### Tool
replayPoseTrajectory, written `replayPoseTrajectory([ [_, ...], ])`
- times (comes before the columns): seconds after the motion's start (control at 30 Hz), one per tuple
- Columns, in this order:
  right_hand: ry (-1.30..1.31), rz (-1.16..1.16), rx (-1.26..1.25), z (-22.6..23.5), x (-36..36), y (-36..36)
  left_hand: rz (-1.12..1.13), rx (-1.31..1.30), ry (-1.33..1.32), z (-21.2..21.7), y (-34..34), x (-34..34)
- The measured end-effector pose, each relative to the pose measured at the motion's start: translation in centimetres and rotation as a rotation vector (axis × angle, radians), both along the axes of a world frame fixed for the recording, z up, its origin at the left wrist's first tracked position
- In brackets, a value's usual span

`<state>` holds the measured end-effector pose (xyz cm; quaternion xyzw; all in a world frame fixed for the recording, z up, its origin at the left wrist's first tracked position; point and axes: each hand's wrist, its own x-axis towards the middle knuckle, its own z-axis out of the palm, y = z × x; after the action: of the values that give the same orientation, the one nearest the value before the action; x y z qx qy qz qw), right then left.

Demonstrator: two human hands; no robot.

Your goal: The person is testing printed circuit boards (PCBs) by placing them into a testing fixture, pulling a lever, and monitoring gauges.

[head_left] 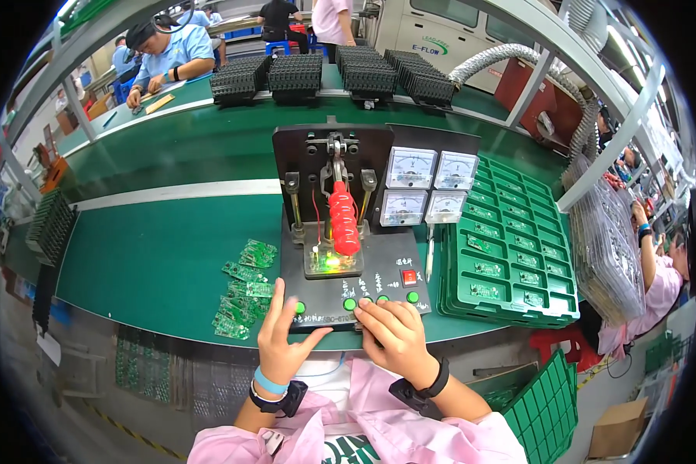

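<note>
A black test fixture (394, 251) stands on the green bench in front of me, its toggle clamp's red-wrapped handle (344, 220) pointing down. Under the handle, a small circuit board (321, 261) sits in the fixture with yellow-green lights glowing. My right hand (398, 332) holds nothing; its extended fingers rest at the row of green push buttons (349, 305) on the front edge. At the front-left corner, my left hand (282, 332) is open, thumb and forefinger spread beside another green button (299, 308). Loose green circuit boards (243, 298) lie left of the fixture.
Four analog meters (410, 168) stand behind the fixture's right side, near a white pen-like tool (430, 259). Stacked green trays (450, 313) hold more boards at right, beside stacked clear trays (607, 247). Black racks (294, 77) line the far ledge. Other people work beyond.
</note>
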<state>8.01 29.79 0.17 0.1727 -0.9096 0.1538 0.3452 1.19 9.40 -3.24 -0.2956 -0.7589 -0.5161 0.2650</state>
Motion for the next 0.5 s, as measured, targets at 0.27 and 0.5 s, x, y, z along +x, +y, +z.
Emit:
replayPoseTrajectory([
  [0.27,-0.093,0.145,-0.036,5.5,-4.5,-0.3,0.016,-0.134,-0.018,0.8,-0.2,-0.2],
  [0.5,-0.097,0.221,0.095,7.2,-7.3,-1.7,0.003,-0.114,-0.015,0.7,-0.3,-0.2],
])
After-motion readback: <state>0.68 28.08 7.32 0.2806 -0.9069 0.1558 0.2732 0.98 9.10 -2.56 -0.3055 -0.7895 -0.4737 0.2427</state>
